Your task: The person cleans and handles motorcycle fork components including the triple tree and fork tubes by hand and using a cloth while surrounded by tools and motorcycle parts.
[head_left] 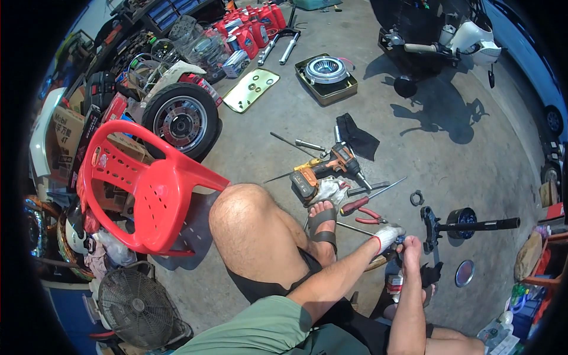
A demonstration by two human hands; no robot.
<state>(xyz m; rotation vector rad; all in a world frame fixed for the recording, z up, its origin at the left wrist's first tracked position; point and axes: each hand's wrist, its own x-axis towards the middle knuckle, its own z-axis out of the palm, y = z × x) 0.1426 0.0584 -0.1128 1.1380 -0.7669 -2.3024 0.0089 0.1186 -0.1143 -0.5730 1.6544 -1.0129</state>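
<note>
In a white glove, my left hand is closed near my right foot. My bare right hand is closed close beside it. Between the two hands shows a small blue thing, mostly covered by fingers, whose kind I cannot make out. A thin metal rod runs leftward from the gloved hand, and whether it is held is hidden. Just beyond the glove lie red-handled pliers and a screwdriver. Right of my hands is a steering stem with a clamp, beside a dark round part.
A cordless impact driver and a black cloth lie ahead. To the left are a red plastic chair, a motorcycle wheel and a fan. Farther off are a tray, a wheel hub and a partly stripped scooter.
</note>
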